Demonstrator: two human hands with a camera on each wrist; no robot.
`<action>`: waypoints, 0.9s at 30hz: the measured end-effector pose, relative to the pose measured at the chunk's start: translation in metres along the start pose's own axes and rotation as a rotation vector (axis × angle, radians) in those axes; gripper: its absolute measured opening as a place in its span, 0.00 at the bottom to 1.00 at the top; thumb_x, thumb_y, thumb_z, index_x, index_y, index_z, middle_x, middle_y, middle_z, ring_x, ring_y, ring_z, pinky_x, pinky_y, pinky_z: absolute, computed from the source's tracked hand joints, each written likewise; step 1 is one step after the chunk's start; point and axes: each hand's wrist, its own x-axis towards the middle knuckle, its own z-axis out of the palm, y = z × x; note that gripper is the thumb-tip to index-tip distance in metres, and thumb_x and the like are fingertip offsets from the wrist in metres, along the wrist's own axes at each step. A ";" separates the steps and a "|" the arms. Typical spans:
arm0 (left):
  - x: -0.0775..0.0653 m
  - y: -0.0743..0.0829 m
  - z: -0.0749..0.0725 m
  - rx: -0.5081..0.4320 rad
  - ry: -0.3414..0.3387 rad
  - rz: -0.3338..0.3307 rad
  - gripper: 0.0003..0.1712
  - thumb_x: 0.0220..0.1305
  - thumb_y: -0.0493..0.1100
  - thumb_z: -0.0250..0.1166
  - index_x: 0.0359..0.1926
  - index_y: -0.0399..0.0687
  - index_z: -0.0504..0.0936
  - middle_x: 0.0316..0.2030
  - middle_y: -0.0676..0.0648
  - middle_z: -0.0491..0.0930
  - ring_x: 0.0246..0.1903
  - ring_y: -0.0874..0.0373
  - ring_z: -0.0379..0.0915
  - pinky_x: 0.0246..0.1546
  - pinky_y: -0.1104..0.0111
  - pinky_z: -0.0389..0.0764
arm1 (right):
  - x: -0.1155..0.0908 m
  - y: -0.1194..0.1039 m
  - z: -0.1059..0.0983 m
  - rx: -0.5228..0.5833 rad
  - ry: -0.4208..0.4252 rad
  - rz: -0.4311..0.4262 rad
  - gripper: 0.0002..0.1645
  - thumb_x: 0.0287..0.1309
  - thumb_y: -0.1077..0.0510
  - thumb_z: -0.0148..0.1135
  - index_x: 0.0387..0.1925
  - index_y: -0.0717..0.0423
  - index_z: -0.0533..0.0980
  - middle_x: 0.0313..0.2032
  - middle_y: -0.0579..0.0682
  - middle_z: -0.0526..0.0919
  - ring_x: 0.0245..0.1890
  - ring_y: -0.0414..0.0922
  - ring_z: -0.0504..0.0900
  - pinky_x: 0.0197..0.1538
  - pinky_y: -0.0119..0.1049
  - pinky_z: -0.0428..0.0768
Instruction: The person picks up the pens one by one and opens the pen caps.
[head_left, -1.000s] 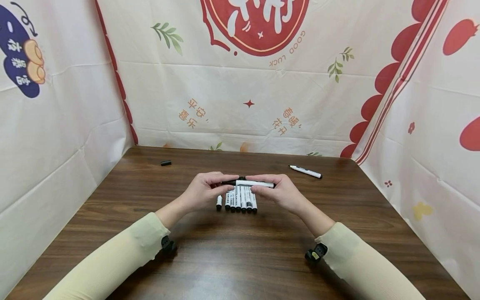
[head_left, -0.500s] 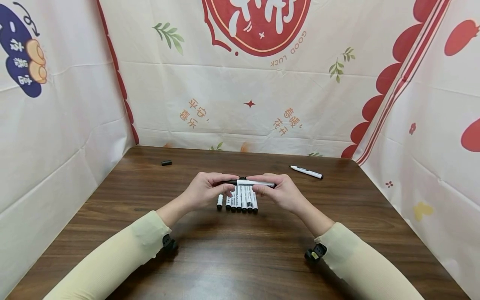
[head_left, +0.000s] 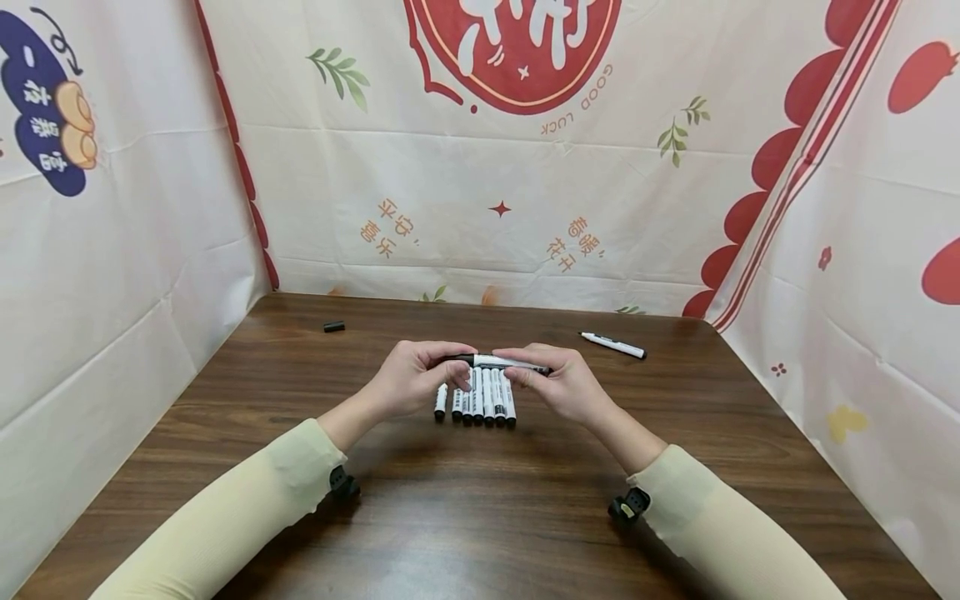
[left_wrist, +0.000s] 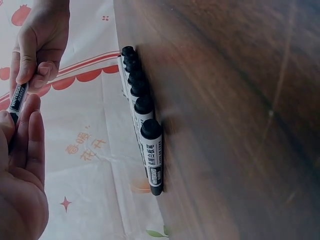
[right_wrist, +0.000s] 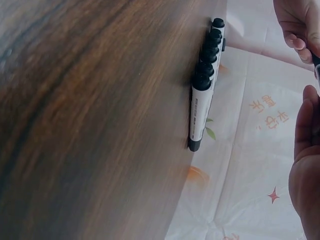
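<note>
In the head view a whiteboard marker with a white body lies crosswise between both hands, over a row of markers. My left hand pinches its black capped end between thumb and fingers. On the right, my right hand grips the far end of the white body. The left wrist view shows the held marker's label between the two hands. Below, several white markers with black ends lie side by side on the table, and one more marker sits slightly apart at the row's left.
An uncapped marker lies at the back right of the brown wooden table. Toward the back left is a loose black cap. Printed cloth hangs around the table's back and sides.
Both hands have risen slightly with the marker, which now slants a little, its right end lower. The row, the loose cap and the uncapped marker stay where they were.
</note>
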 end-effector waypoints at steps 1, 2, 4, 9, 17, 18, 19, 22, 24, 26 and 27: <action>0.000 -0.001 0.000 0.003 0.002 -0.007 0.14 0.77 0.32 0.68 0.59 0.31 0.88 0.37 0.31 0.92 0.35 0.59 0.92 0.44 0.47 0.91 | 0.000 0.001 0.000 -0.002 0.005 -0.014 0.19 0.68 0.69 0.73 0.58 0.59 0.89 0.35 0.52 0.90 0.35 0.40 0.85 0.40 0.30 0.83; 0.000 -0.001 0.000 0.004 0.004 -0.017 0.14 0.77 0.32 0.68 0.58 0.31 0.88 0.36 0.32 0.92 0.34 0.59 0.92 0.43 0.47 0.91 | 0.000 0.002 0.001 -0.007 0.010 -0.030 0.18 0.68 0.69 0.73 0.58 0.60 0.89 0.34 0.52 0.89 0.35 0.40 0.84 0.39 0.30 0.83; 0.001 -0.001 0.001 0.013 0.005 -0.027 0.13 0.78 0.33 0.67 0.58 0.32 0.88 0.35 0.34 0.92 0.33 0.59 0.92 0.42 0.48 0.92 | 0.000 0.003 0.001 -0.022 0.016 -0.060 0.18 0.67 0.70 0.73 0.57 0.60 0.89 0.34 0.52 0.89 0.35 0.39 0.84 0.39 0.30 0.82; 0.001 -0.001 0.003 0.083 0.022 0.000 0.12 0.78 0.35 0.68 0.57 0.35 0.90 0.32 0.40 0.89 0.30 0.57 0.89 0.37 0.55 0.91 | 0.000 0.003 0.000 -0.054 0.020 -0.068 0.18 0.68 0.70 0.72 0.58 0.59 0.89 0.33 0.52 0.88 0.33 0.38 0.80 0.36 0.30 0.78; 0.000 -0.010 0.007 0.218 0.114 0.162 0.11 0.72 0.33 0.73 0.53 0.39 0.92 0.30 0.46 0.86 0.25 0.62 0.82 0.29 0.72 0.83 | 0.002 -0.005 -0.001 -0.057 -0.023 0.097 0.17 0.75 0.62 0.69 0.61 0.52 0.89 0.54 0.51 0.93 0.48 0.36 0.86 0.50 0.30 0.83; 0.000 -0.011 0.007 0.231 0.119 0.191 0.11 0.71 0.32 0.73 0.53 0.39 0.93 0.30 0.46 0.86 0.25 0.61 0.82 0.28 0.72 0.82 | 0.002 -0.005 -0.002 -0.048 -0.027 0.126 0.17 0.75 0.61 0.69 0.61 0.51 0.89 0.56 0.50 0.93 0.50 0.36 0.87 0.51 0.30 0.83; 0.001 -0.013 0.008 0.246 0.123 0.224 0.12 0.71 0.31 0.73 0.53 0.39 0.93 0.29 0.45 0.86 0.24 0.59 0.82 0.28 0.73 0.82 | 0.002 -0.006 -0.002 -0.037 -0.031 0.155 0.17 0.75 0.60 0.70 0.61 0.51 0.89 0.56 0.50 0.93 0.52 0.35 0.87 0.52 0.30 0.84; 0.003 -0.016 0.007 0.319 0.142 0.343 0.12 0.68 0.29 0.75 0.51 0.38 0.93 0.29 0.45 0.87 0.24 0.55 0.82 0.28 0.74 0.80 | 0.002 -0.007 -0.002 -0.001 -0.040 0.235 0.16 0.76 0.57 0.69 0.60 0.49 0.89 0.54 0.45 0.93 0.46 0.35 0.86 0.47 0.31 0.83; 0.004 -0.016 0.006 0.374 0.159 0.418 0.14 0.64 0.28 0.77 0.51 0.38 0.93 0.31 0.45 0.89 0.25 0.54 0.82 0.29 0.75 0.79 | 0.002 -0.008 -0.003 0.030 -0.049 0.281 0.16 0.77 0.55 0.69 0.60 0.49 0.89 0.43 0.45 0.92 0.38 0.36 0.82 0.40 0.32 0.81; 0.006 -0.017 0.005 0.420 0.171 0.467 0.15 0.62 0.28 0.78 0.50 0.39 0.93 0.32 0.47 0.90 0.26 0.58 0.81 0.29 0.76 0.77 | 0.003 -0.009 -0.004 0.066 -0.057 0.317 0.16 0.78 0.53 0.68 0.60 0.48 0.89 0.40 0.47 0.88 0.34 0.37 0.77 0.36 0.33 0.78; 0.006 -0.017 0.004 0.428 0.172 0.483 0.16 0.61 0.27 0.78 0.50 0.39 0.93 0.32 0.47 0.90 0.27 0.59 0.80 0.29 0.76 0.77 | 0.002 -0.009 -0.004 0.079 -0.061 0.327 0.16 0.78 0.53 0.67 0.60 0.48 0.89 0.40 0.47 0.88 0.34 0.38 0.76 0.36 0.33 0.78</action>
